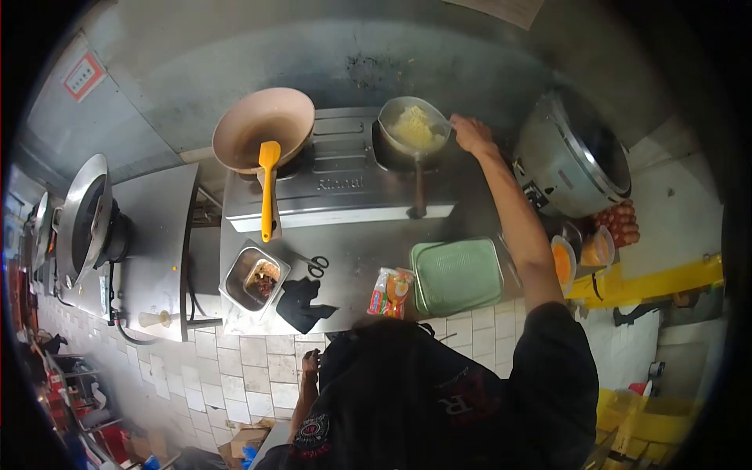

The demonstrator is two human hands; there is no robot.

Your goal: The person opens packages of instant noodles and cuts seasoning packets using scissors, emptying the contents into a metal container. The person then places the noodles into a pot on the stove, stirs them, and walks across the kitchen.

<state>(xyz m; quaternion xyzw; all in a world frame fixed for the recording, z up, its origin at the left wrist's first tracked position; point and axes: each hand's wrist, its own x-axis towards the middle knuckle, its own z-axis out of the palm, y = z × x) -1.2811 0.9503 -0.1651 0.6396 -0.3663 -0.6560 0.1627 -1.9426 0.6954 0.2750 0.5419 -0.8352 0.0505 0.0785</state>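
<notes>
My right hand (471, 135) reaches to the right rim of a small saucepan (387, 129). Its fingers are closed; whatever they grip is too small to make out. Pale yellow noodles (416, 128) sit in the saucepan, whose dark handle (420, 188) points toward me. The saucepan rests on the right burner of the stove (338, 205). Low beside my body hangs my left hand (311, 362), small and dark in view, so its fingers are unclear. To the left, a wide pan (235, 129) stands on the other burner with a yellow spatula (268, 188) across its rim.
On the counter are a metal container with food (244, 274), scissors (316, 267), a black cloth (303, 305), a noodle packet (390, 293) and a green tray (458, 274). A large cooker (560, 168), bowls (562, 262) and eggs (619, 223) stand right. A wok (84, 227) is left.
</notes>
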